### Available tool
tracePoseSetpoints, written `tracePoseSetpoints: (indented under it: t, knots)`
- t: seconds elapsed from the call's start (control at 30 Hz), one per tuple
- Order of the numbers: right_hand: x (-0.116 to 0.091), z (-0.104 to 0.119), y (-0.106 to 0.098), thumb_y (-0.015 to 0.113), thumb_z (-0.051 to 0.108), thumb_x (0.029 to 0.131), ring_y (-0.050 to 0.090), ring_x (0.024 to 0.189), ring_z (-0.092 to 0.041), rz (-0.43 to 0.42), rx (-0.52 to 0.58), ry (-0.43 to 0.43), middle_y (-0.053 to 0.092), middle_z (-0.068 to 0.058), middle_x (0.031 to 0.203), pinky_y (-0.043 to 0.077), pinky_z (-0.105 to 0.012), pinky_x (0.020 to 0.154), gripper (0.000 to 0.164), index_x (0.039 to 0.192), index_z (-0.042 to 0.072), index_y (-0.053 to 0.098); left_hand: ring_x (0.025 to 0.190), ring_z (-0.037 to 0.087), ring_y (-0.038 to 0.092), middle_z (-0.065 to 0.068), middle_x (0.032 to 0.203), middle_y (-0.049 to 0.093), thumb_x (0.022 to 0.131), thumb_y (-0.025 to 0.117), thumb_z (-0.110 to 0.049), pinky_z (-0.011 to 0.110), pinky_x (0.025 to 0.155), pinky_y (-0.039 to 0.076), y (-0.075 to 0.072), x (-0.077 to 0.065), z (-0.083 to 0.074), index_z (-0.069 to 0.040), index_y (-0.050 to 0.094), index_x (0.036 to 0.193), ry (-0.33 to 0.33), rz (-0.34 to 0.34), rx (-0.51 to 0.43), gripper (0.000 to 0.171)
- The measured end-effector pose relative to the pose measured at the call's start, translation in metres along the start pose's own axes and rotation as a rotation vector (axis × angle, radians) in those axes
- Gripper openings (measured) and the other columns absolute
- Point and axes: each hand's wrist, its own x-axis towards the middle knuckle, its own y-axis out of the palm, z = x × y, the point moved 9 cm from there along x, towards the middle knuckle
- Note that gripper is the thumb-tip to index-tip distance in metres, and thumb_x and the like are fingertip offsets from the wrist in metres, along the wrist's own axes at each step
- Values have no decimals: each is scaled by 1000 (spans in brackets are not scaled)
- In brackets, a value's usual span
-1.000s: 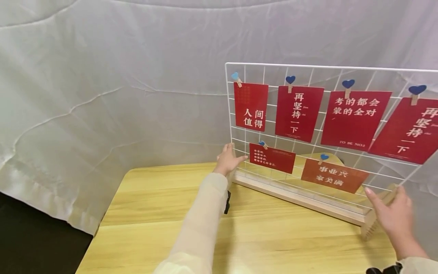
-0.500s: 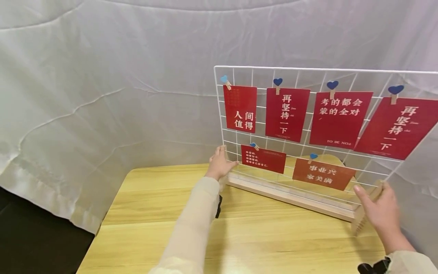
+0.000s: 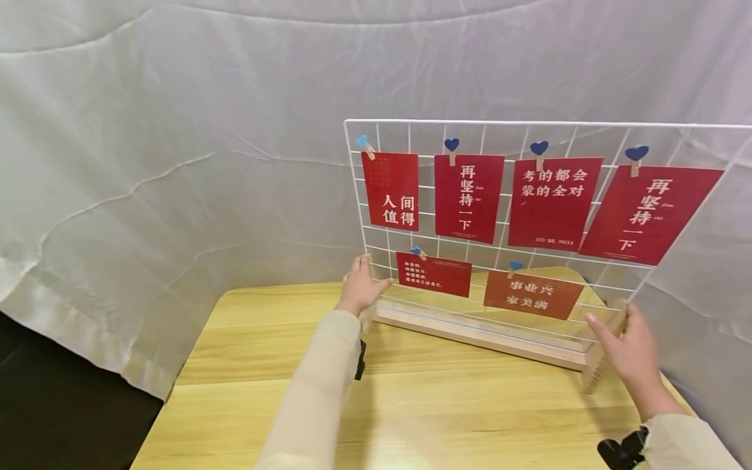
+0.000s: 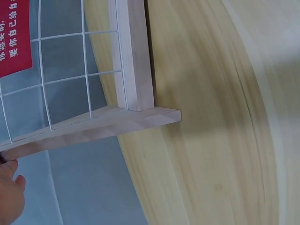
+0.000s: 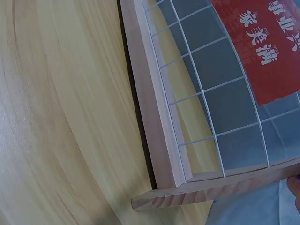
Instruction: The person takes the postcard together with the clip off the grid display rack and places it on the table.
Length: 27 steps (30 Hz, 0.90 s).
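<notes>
A white wire grid display stand [image 3: 478, 334] with a pale wooden base stands over the table, and red cards with white characters hang on it. My left hand [image 3: 360, 287] grips the left wooden side piece, thumb toward the front of the grid. On the opposite end my right hand [image 3: 630, 349] holds the right wooden side piece [image 5: 201, 190]. Heart-topped wooden clips, such as a dark blue one [image 3: 539, 148], pin the cards, among them an orange-red card [image 3: 533, 295]. In the wrist views only part of each hand shows, at the frame edge.
The wooden table [image 3: 258, 365] has a rounded far left corner. Behind it hangs a pale grey curtain [image 3: 176, 163]. A dark area [image 3: 64, 398] lies beyond the table's left side. Black devices [image 3: 624, 450] sit at the wrists.
The grid stand has moved left across the table, with both hands keeping their hold on its side pieces. The cards and clips have travelled with it.
</notes>
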Motion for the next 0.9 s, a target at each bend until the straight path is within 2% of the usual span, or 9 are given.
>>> tracePoseSetpoints:
  t: [0.17, 0.27, 0.33, 0.57, 0.9]
  knots:
    - [-1, 3, 2, 47, 32, 87, 13, 119, -49, 2, -14, -32, 14, -36, 131, 12, -59, 93, 75, 133, -9, 6, 119, 40, 25, 12, 140, 15, 77, 58, -42, 51, 96, 21, -2, 0, 2, -4, 17, 136, 8, -1, -13, 82]
    - [-2, 4, 3, 46, 33, 87, -2, 123, -43, 17, -11, -42, -3, -31, 136, 0, -53, 97, 78, 132, -10, -1, 118, 41, 25, 13, 140, 15, 78, 57, -43, 51, 96, 20, -1, 1, 3, -3, 16, 136, 22, 3, -1, 82]
    - [-2, 4, 4, 46, 34, 87, -5, 124, -41, 26, -16, -41, -6, -29, 136, -2, -53, 97, 79, 132, -10, -2, 119, 40, 26, 14, 140, 15, 79, 56, -42, 50, 97, 17, -1, 1, 3, -2, 16, 136, 40, 3, 15, 81]
    - [-2, 5, 3, 45, 37, 87, -5, 123, -42, 41, -68, -37, -6, -30, 136, 0, -55, 96, 80, 133, -9, -2, 119, 38, 27, 17, 139, 15, 80, 52, -45, 47, 100, 11, -2, -2, 1, 0, 16, 136, 79, 16, 57, 81]
    - [-4, 6, -3, 44, 38, 88, 2, 122, -45, 27, -118, -32, 2, -33, 135, 4, -55, 96, 77, 132, -11, 6, 119, 37, 27, 15, 140, 15, 79, 53, -48, 48, 98, 16, 1, -2, 4, -2, 15, 136, 94, 13, 49, 83]
